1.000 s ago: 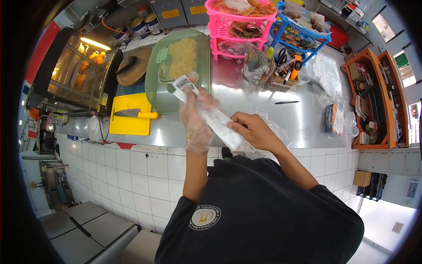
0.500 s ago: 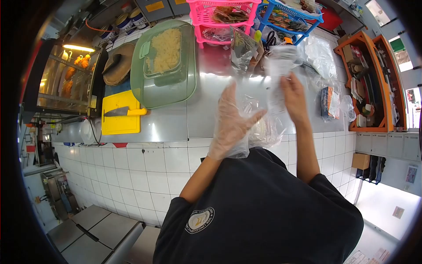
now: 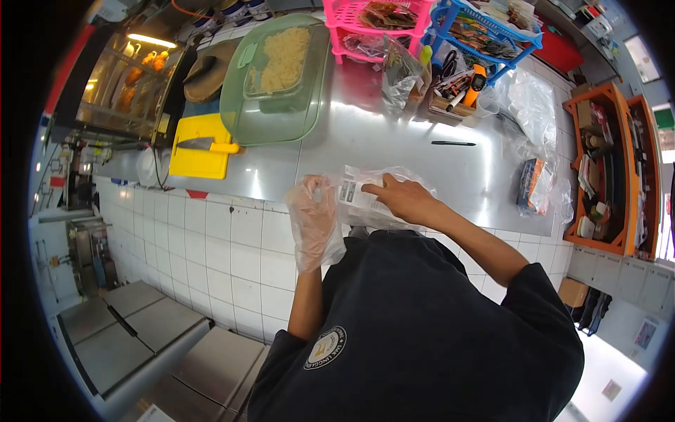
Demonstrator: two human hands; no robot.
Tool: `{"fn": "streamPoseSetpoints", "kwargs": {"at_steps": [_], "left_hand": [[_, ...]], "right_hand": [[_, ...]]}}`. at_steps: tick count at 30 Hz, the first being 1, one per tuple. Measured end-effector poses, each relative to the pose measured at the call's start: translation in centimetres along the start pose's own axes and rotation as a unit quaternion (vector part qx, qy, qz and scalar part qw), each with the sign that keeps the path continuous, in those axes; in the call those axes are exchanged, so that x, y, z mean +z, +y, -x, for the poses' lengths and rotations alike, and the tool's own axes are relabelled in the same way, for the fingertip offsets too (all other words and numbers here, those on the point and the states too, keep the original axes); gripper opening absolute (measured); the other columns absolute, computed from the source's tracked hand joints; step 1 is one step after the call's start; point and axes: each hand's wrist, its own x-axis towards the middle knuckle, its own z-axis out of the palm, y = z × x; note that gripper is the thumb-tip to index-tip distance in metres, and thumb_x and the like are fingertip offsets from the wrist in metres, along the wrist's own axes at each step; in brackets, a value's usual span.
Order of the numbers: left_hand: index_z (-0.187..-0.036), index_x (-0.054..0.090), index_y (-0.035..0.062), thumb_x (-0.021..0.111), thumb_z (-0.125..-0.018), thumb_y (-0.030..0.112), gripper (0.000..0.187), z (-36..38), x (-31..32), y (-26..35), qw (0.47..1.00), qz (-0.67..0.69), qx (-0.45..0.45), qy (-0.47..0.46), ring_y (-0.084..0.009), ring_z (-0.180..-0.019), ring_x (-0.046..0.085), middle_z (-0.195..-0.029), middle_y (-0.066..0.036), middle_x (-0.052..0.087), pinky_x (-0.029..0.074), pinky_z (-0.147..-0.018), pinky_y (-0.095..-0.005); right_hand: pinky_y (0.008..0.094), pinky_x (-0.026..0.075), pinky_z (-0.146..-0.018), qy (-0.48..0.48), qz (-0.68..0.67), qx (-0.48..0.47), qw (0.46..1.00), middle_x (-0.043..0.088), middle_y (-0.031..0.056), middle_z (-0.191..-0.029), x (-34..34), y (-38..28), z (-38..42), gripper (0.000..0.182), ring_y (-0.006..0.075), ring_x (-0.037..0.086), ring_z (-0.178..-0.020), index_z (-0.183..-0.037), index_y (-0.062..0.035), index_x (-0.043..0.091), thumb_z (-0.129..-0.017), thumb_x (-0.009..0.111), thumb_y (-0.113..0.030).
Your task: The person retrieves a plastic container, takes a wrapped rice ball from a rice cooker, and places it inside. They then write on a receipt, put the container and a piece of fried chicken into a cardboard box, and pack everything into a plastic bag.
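Observation:
My left hand (image 3: pixel 314 214) wears a clear plastic glove and has its fingers curled at the left edge of a printed clear plastic bag (image 3: pixel 360 191). Whether those fingers grip the bag is hard to make out. My bare right hand (image 3: pixel 406 199) lies on the bag from the right, fingers bent and closed on it. The bag is at the front edge of the steel table (image 3: pixel 274 170), just in front of the dark shirt. A black pen (image 3: pixel 453 143) lies further back on the right.
A green lidded tub (image 3: pixel 316 105) stands behind on the left, beside a yellow cutting board (image 3: pixel 199 163) with a knife (image 3: pixel 195 144). Pink (image 3: pixel 380 32) and blue (image 3: pixel 485 50) baskets stand at the back. To the right are a small box (image 3: pixel 531 184) and an orange shelf (image 3: pixel 603 238).
My left hand has moved left and down, its spread fingers now curled. My right hand has come down and left with the blurred bag. The view has shifted, showing the pen.

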Motion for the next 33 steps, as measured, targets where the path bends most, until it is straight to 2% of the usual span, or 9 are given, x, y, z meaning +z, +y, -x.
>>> {"fn": "streamPoseSetpoints", "kwargs": {"at_steps": [5, 7, 9, 13, 16, 25, 28, 30, 33], "left_hand": [[-0.095, 0.063, 0.0015, 0.066, -0.092, 0.011, 0.01, 2.2, 1.8, 3.1, 0.941, 0.313, -0.119, -0.038, -0.0278, -0.075, 0.066, -0.082, -0.014, 0.069, 0.051, -0.069, -0.0361], [-0.096, 0.063, 0.0022, 0.066, -0.092, 0.011, 0.01, 3.5, 4.2, 3.5, 0.992, 0.082, 0.096, -0.026, -0.0306, -0.076, 0.066, -0.086, -0.014, 0.068, 0.051, -0.072, -0.0374], [-0.098, 0.064, 0.0028, 0.066, -0.092, 0.01, 0.01, 4.8, 7.1, 3.2, 0.984, -0.035, 0.172, -0.019, -0.0332, -0.08, 0.065, -0.092, -0.015, 0.067, 0.051, -0.075, -0.0388], [-0.107, 0.064, 0.0025, 0.07, -0.086, 0.009, 0.023, 6.9, 12.6, -0.4, 0.992, -0.014, 0.121, -0.032, -0.0389, -0.094, 0.062, -0.11, -0.02, 0.061, 0.051, -0.083, -0.0438], [-0.111, 0.064, 0.0024, 0.073, -0.081, 0.011, 0.032, 8.0, 14.6, -1.7, 0.987, -0.086, 0.122, -0.05, -0.0395, -0.102, 0.06, -0.117, -0.02, 0.058, 0.049, -0.089, -0.0453], [-0.109, 0.064, 0.0044, 0.078, -0.077, 0.025, 0.041, 8.3, 16.7, 0.4, 0.963, -0.228, 0.133, -0.057, -0.0391, -0.111, 0.052, -0.12, -0.019, 0.055, 0.043, -0.094, -0.0507], [-0.108, 0.065, 0.0029, 0.077, -0.077, 0.025, 0.04, 8.3, 17.2, 1.0, 0.962, -0.243, 0.108, -0.056, -0.0392, -0.113, 0.051, -0.122, -0.019, 0.055, 0.041, -0.097, -0.0504], [-0.108, 0.065, 0.0022, 0.076, -0.077, 0.025, 0.04, 8.3, 17.6, 1.2, 0.964, -0.244, 0.098, -0.047, -0.0392, -0.114, 0.05, -0.123, -0.019, 0.055, 0.04, -0.099, -0.0499], [-0.107, 0.063, 0.002, 0.076, -0.077, 0.025, 0.04, 8.3, 18.2, 1.3, 0.967, -0.231, 0.099, -0.033, -0.0395, -0.114, 0.05, -0.123, -0.019, 0.055, 0.04, -0.098, -0.0501]], "right_hand": [[0.0463, 0.054, -0.084, 0.016, 0.094, -0.067, 0.993, 0.053, 0.0245, -0.123, 1.1, 1.9, -0.9, 0.042, 0.0393, 0.066, -0.092, -0.135, -0.0225, 0.059, -0.096, 0.05, -0.014], [0.046, 0.054, -0.085, 0.042, 0.121, -0.104, 0.986, 0.052, 0.0241, -0.127, 3.3, 4.0, -1.9, 0.042, 0.0396, 0.066, -0.095, -0.134, -0.0184, 0.06, -0.094, 0.051, -0.013], [0.0471, 0.054, -0.084, 0.108, 0.034, -0.162, 0.98, 0.049, 0.0234, -0.133, 5.5, 6.4, -2.7, 0.038, 0.0401, 0.065, -0.096, -0.131, -0.0127, 0.061, -0.093, 0.052, -0.014], [0.0487, 0.051, -0.087, 0.236, 0.078, -0.256, 0.934, 0.049, 0.0225, -0.137, 5.4, 8.8, -0.6, 0.035, 0.0418, 0.062, -0.098, -0.123, -0.0043, 0.062, -0.092, 0.057, -0.021], [0.0485, 0.048, -0.091, 0.315, 0.031, -0.175, 0.932, 0.052, 0.0217, -0.133, 5.6, 9.5, 2.6, 0.033, 0.0425, 0.062, -0.095, -0.118, -0.0054, 0.062, -0.093, 0.06, -0.027], [0.0396, 0.055, -0.073, 0.1, -0.023, 0.021, 0.994, 0.069, 0.0128, -0.087, 5.8, 21.8, 8.0, 0.019, 0.0284, 0.07, -0.085, -0.1, -0.0014, 0.067, -0.091, 0.066, -0.018], [0.0299, 0.054, -0.063, 0.203, -0.373, 0.039, 0.905, 0.071, 0.0086, -0.076, -2.9, 25.1, 9.0, 0.013, 0.0148, 0.068, -0.064, -0.101, -0.0023, 0.069, -0.091, 0.062, -0.007], [0.0345, 0.055, -0.068, 0.438, -0.126, 0.06, 0.888, 0.071, 0.0117, -0.078, -8.6, 29.0, 6.8, 0.016, 0.0197, 0.071, -0.073, -0.1, -0.0009, 0.069, -0.094, 0.061, -0.014], [0.043, 0.055, -0.078, 0.591, -0.117, 0.068, 0.795, 0.073, 0.0181, -0.096, -17.0, 30.4, 2.0, 0.024, 0.0366, 0.07, -0.093, -0.1, -0.0006, 0.071, -0.095, 0.059, -0.021]]}}
